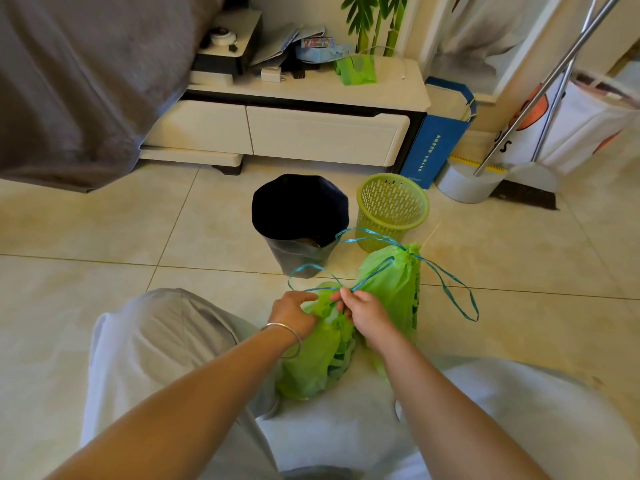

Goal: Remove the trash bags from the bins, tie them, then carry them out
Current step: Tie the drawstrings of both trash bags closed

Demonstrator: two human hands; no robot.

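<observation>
Two green trash bags lie on the tile floor between my knees. The near green bag [317, 358] is gathered at its mouth, where my left hand [294, 311] pinches the plastic and my right hand [363, 311] pinches its blue drawstring [313, 268]. The second green bag [394, 278] stands just behind, cinched at the top with long blue loops [457, 292] trailing right. Beyond them stand a dark bin [299, 220] lined with a black bag and a bare green mesh basket [393, 209].
A low white TV cabinet [311, 133] runs along the back with clutter on top. A blue paper bag [440, 140], a white dustpan [467, 181] with a metal-handled broom and a white printed bag [588, 126] stand at right. Grey fabric [79, 81] hangs at left.
</observation>
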